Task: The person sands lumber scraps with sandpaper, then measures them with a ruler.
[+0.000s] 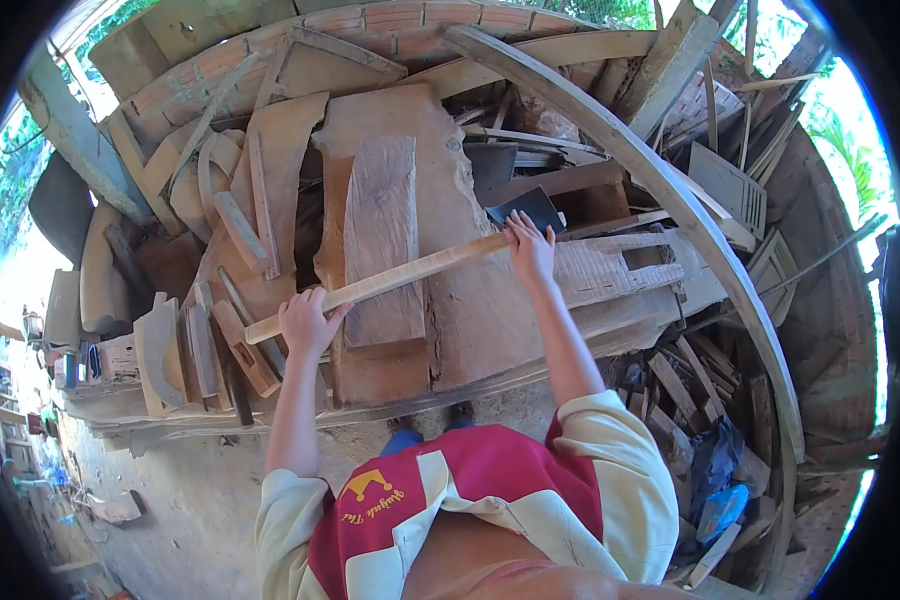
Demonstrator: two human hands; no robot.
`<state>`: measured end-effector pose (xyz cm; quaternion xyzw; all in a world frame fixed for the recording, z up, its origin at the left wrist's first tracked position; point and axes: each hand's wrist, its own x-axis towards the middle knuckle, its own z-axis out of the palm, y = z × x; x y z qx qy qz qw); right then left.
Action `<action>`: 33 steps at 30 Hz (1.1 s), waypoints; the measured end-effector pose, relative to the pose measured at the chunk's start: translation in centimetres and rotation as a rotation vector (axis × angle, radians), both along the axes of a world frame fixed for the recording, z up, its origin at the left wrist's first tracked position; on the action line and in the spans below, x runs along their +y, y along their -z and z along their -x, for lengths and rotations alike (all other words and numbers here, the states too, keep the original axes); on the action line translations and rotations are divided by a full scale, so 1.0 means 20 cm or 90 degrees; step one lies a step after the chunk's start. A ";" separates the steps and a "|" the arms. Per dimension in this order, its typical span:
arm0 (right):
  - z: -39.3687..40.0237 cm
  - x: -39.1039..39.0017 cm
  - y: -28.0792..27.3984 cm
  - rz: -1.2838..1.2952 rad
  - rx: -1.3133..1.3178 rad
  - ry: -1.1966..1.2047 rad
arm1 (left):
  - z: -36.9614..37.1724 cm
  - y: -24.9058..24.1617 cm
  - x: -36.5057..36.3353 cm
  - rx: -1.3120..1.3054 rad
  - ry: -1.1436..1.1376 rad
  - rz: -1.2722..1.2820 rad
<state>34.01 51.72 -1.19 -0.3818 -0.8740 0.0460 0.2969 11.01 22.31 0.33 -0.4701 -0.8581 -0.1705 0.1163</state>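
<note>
Left hand (308,322) closed round the long wooden strip (420,268) near its left end; a short length sticks out past the fist. Right hand (530,248) at the other end, fingers over the tip, so that grip is narrow, on the strip. Dark sheet (537,211) right by the right fingers; can't tell if it's pinched too or just lying behind them.

Strip runs at a slant, right end farther from the person, crossing over the thick plank (380,240) and the surface (480,340). Can't tell if it touches the plank or is held just above.

Around it: slotted block (610,270) on the right side of the surface, with openings cut through; pale curved piece (158,355) and mortised block (247,352) at the near left, among other offcuts standing or leaning. Long curved beam (660,175) arches over the right side. Scrap wood (685,385) piled below right, blue plastic (722,512) in it. Brick wall (420,38) behind.

How far along: strip is in hand at 2 places, cut straight and slim, so rough shaping looks done (judgement). No slots or holes visible on its shown faces, and it's not fitted to any other piece. Finish of its faces too small to tell, so what's left on it can't be pinned down. Thick plank and slotted block have neither hand on them. Overall: strip being handled, no finished assembly on the surface.
</note>
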 end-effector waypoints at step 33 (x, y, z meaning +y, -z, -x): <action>-0.11 -0.15 -0.07 0.085 -0.114 0.125 | -0.04 0.02 0.01 0.055 -0.030 0.033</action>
